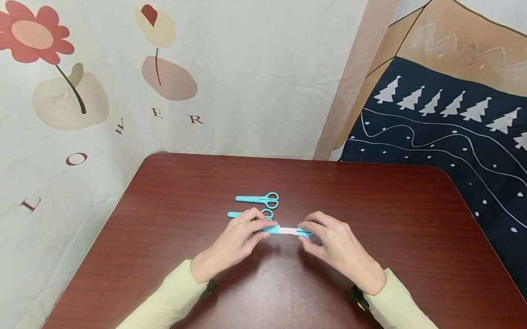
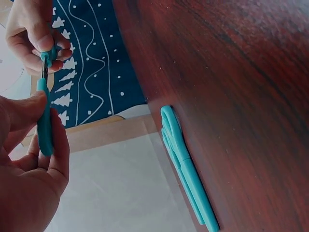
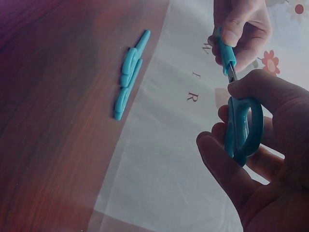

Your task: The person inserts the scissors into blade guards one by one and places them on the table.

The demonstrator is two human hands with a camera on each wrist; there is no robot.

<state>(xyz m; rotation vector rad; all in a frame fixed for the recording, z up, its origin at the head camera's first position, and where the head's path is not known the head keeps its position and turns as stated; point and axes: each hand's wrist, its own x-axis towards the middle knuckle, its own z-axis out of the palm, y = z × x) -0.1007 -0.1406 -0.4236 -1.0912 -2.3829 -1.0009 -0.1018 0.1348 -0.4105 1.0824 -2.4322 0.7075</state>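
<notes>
Between both hands is a pair of scissors (image 3: 245,126) with turquoise handles, its metal blades (image 1: 288,231) showing partway out of a turquoise blade cover (image 2: 44,118). My left hand (image 1: 242,233) pinches the cover between thumb and fingers. On the other side, my right hand (image 1: 337,244) grips the scissors by the handle loops. The blades' tips are hidden inside the cover. Just beyond the left hand, a second pair of turquoise scissors (image 1: 234,214) lies covered on the table, partly hidden by that hand. Behind it lies a third covered pair (image 1: 256,199), handles to the right.
The dark red wooden table (image 1: 377,199) has rounded far corners. A pale cloth with flower prints (image 1: 258,85) hangs behind and to the left. At the right hangs a dark blue cloth with white trees (image 1: 424,132). Dark straps circle both wrists.
</notes>
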